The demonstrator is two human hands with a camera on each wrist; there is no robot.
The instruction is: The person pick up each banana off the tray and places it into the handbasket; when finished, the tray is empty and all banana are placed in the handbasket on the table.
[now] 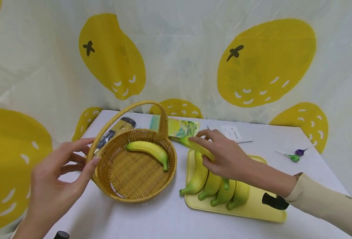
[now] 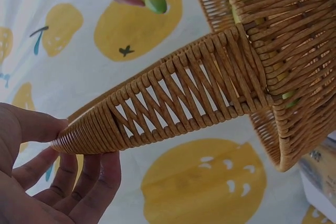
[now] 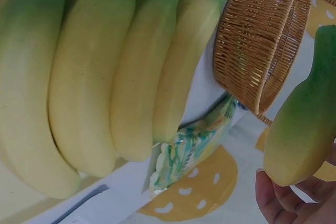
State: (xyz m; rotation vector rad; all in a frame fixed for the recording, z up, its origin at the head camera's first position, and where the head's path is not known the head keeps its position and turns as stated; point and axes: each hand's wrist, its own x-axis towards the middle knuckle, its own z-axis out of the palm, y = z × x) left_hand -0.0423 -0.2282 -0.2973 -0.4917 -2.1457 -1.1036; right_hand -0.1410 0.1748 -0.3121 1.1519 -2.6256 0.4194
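A wicker basket (image 1: 140, 198) with an arched handle (image 2: 173, 103) stands left of centre on the white table, with one yellow-green banana (image 1: 149, 149) lying in it. My left hand (image 1: 89, 152) is at its left side: the thumb touches the rim and the fingers are spread loosely beside the handle's base. My right hand (image 1: 205, 146) grips another banana (image 1: 193, 146) above the far end of a yellow tray (image 1: 253, 209). Several bananas (image 3: 105, 77) lie side by side on the tray. In the right wrist view the held banana (image 3: 304, 129) hangs near the basket (image 3: 262, 35).
Behind the basket lie a green-yellow snack packet (image 1: 183, 127) and a yellow-black packet (image 1: 116, 131). A white card (image 1: 232, 132) and two lollipops (image 1: 295, 156) lie at the back right. A lemon-printed curtain hangs close behind the table.
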